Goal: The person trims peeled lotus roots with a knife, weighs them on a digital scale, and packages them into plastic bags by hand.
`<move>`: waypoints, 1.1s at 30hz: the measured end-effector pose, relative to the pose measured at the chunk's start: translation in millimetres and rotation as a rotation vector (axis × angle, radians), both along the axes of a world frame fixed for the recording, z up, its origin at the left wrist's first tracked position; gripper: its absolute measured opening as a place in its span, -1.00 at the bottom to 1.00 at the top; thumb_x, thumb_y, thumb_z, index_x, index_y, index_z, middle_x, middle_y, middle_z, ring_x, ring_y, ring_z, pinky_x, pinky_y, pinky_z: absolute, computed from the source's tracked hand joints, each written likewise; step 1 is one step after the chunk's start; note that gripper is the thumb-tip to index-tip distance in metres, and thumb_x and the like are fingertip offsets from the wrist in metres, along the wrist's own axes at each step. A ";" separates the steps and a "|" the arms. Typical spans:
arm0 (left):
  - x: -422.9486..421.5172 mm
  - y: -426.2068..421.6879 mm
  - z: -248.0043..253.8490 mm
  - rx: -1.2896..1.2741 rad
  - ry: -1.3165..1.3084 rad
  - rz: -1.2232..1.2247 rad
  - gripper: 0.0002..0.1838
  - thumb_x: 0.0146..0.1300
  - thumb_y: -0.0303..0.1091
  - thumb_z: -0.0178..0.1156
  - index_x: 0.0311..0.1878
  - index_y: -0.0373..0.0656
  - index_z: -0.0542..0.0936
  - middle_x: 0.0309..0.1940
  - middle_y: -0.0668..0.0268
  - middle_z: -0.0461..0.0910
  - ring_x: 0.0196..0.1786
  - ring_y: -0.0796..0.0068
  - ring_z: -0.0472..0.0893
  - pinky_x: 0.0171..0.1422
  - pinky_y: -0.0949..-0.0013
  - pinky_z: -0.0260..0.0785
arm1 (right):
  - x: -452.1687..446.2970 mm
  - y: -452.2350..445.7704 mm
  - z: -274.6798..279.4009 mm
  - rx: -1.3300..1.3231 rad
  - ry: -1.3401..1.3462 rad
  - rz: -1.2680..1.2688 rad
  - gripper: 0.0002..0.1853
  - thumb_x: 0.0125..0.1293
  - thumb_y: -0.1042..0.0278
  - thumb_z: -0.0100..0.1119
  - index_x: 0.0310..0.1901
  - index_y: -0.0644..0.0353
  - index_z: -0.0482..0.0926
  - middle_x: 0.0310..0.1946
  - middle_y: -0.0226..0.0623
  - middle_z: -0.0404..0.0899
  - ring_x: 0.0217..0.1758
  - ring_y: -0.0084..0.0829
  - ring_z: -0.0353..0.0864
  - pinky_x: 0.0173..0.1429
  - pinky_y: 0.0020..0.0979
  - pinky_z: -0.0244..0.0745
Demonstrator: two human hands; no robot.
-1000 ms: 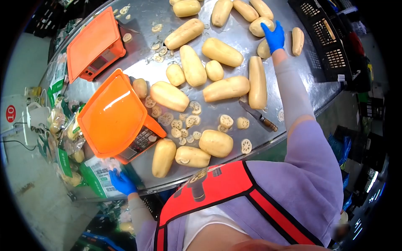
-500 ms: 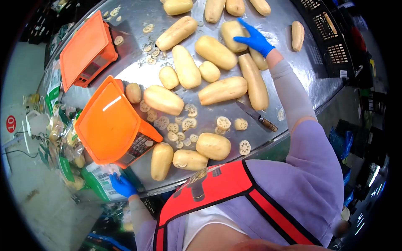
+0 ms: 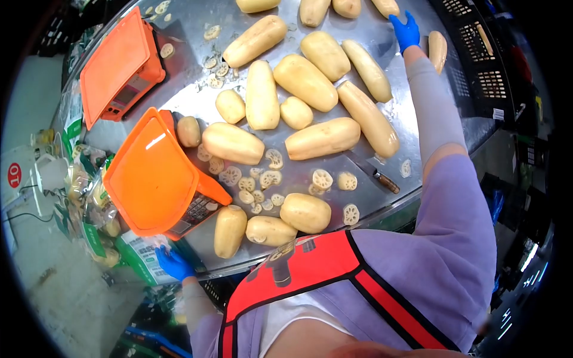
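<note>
My right hand, in a blue glove, reaches over the far right of the metal table with its fingers apart and nothing in them. Its fingertips are close to a lotus root at the top edge; another lotus root lies to its right. Left of the hand are a thick lotus root and a longer lotus root. My left hand, also gloved in blue, is closed on the edge of a green and white plastic bag at the table's near left edge.
Two orange-topped scales stand on the left of the metal table. A knife with a wooden handle lies near the front edge. Cut lotus root slices are scattered mid-table. A black crate stands at the right.
My right hand has left the thick lotus root and moved right and farther away. That root and the longer one beside it have shifted and now lie uncovered. My left hand stays at the bag.
</note>
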State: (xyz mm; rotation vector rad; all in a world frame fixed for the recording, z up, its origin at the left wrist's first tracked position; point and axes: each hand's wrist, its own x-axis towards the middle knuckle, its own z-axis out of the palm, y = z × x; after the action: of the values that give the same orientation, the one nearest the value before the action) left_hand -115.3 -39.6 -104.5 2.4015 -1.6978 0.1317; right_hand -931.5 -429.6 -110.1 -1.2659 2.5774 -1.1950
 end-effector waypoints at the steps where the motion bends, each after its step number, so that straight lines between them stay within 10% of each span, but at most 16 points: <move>1: -0.5 -0.5 1.4 0.016 -0.014 -0.003 -0.62 0.34 -0.31 -0.05 0.15 -0.29 0.43 0.26 0.01 0.34 0.27 0.03 0.34 0.33 0.13 0.17 | -8.4 -6.7 -4.4 0.008 -0.004 0.002 -0.25 0.04 0.07 0.38 0.23 0.25 0.37 0.08 0.00 0.50 0.16 -0.16 0.49 0.23 -0.31 0.35; 7: -7.0 -4.4 7.8 0.070 -0.033 0.008 -0.63 0.33 -0.33 -0.05 0.13 -0.30 0.43 0.26 -0.03 0.32 0.28 0.02 0.33 0.34 0.12 0.15 | -27.7 -48.5 -10.9 0.129 0.224 0.179 -0.16 0.07 0.05 0.29 0.35 0.21 0.16 0.31 0.11 0.20 0.40 0.00 0.14 0.45 -0.20 0.05; 22: 1.1 -2.0 2.0 0.058 -0.046 0.004 -0.61 0.38 -0.24 -0.09 0.11 -0.32 0.42 0.24 -0.03 0.33 0.29 0.00 0.32 0.34 0.10 0.15 | 17.9 67.1 -24.5 -0.020 0.191 0.488 -0.18 0.11 0.15 0.35 0.36 0.22 0.18 0.19 0.04 0.39 0.25 -0.08 0.40 0.30 -0.25 0.29; 28: -0.8 -3.1 4.7 0.063 -0.041 -0.002 -0.62 0.37 -0.25 -0.08 0.11 -0.32 0.44 0.25 -0.01 0.33 0.29 0.03 0.32 0.34 0.13 0.15 | 64.9 130.1 18.0 0.085 -0.642 0.534 -0.37 0.28 0.21 0.19 0.34 0.20 0.24 0.29 -0.24 0.31 0.35 -0.40 0.25 0.40 -0.39 0.12; 33: -1.2 -2.6 6.6 0.090 -0.061 -0.003 -0.61 0.37 -0.26 -0.07 0.13 -0.31 0.44 0.26 0.00 0.32 0.29 0.04 0.32 0.34 0.13 0.16 | -71.8 102.6 -24.4 -0.208 0.212 -0.203 -0.23 0.07 -0.06 0.34 0.19 0.31 0.35 0.09 0.05 0.47 0.11 -0.11 0.52 0.16 -0.25 0.40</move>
State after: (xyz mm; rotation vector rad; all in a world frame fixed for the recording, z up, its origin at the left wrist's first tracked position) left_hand -116.6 -42.3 -97.9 2.4835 -1.7692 0.1326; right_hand -1003.3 -327.0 -134.5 -1.2529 2.8551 -1.4735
